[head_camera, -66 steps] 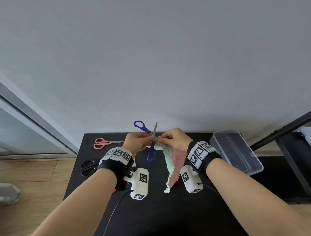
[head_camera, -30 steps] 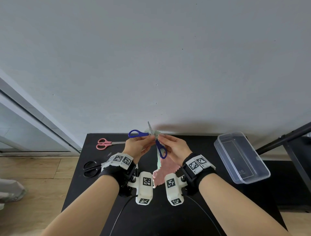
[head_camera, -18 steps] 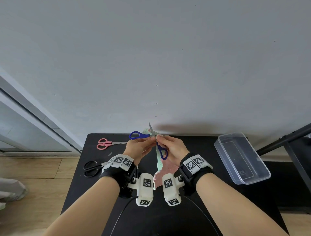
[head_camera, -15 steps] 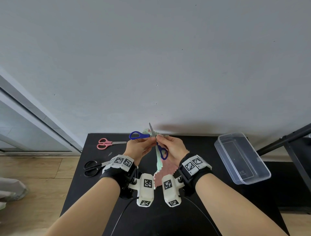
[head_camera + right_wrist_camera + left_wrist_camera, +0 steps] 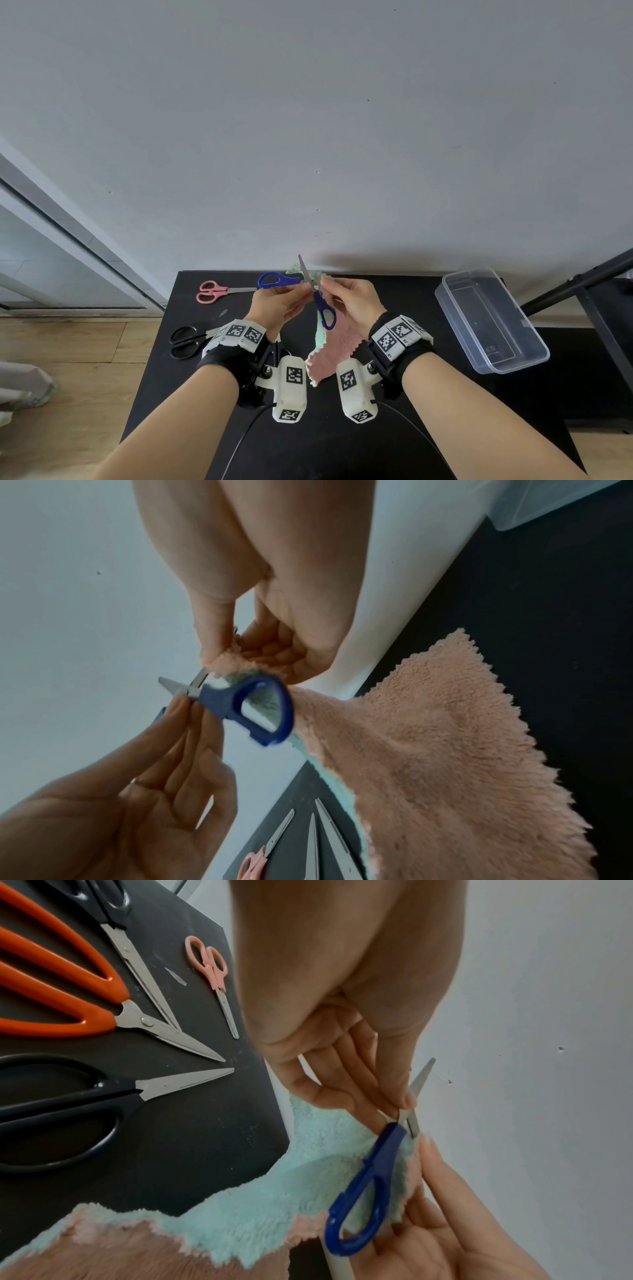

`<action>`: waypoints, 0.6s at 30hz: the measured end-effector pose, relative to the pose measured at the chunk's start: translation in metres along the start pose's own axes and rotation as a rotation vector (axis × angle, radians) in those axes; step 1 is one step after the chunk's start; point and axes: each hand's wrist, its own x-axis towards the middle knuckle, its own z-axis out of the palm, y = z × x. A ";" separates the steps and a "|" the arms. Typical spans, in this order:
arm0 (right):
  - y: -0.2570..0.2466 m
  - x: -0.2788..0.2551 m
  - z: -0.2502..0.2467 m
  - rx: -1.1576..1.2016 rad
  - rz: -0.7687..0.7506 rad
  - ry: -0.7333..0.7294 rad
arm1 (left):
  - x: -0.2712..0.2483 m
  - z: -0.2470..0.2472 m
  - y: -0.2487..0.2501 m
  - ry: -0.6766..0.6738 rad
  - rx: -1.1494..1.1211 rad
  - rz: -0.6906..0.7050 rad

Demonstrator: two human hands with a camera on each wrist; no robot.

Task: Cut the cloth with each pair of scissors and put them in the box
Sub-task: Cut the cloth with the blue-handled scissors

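Blue-handled scissors point(image 5: 322, 308) are held above the black table's far edge, handles spread wide, one loop pointing left and one hanging down. My left hand point(image 5: 305, 291) pinches them near the pivot between thumb and fingers point(image 5: 394, 1096). My right hand point(image 5: 323, 283) pinches the top edge of the pink and mint cloth point(image 5: 330, 349) right beside the blades point(image 5: 178, 688). The cloth point(image 5: 445, 750) hangs from there down to the table. A clear plastic box point(image 5: 513, 315) with nothing in it stands at the right.
Pink scissors point(image 5: 219, 291) lie at the table's far left, black scissors point(image 5: 185, 339) nearer. The left wrist view also shows orange scissors point(image 5: 68, 988) and a second black pair point(image 5: 68, 1110). A grey wall rises behind the table point(image 5: 342, 445); a black frame point(image 5: 582, 291) stands at the right.
Since 2.2 s ago the scissors have turned so that one loop points left, and my hands have drawn closer together. Over the last half second hardly anything has moved.
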 end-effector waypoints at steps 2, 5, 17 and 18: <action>-0.002 0.001 -0.007 -0.031 -0.019 0.000 | 0.001 -0.003 0.001 0.006 0.005 0.000; -0.003 0.002 -0.019 0.019 -0.007 0.060 | 0.004 -0.012 0.004 0.024 -0.016 -0.003; -0.003 -0.001 -0.002 0.177 0.077 -0.026 | 0.007 -0.003 0.011 -0.069 -0.067 -0.026; -0.003 -0.001 -0.001 0.176 0.075 -0.033 | 0.007 -0.002 0.011 -0.072 -0.064 -0.027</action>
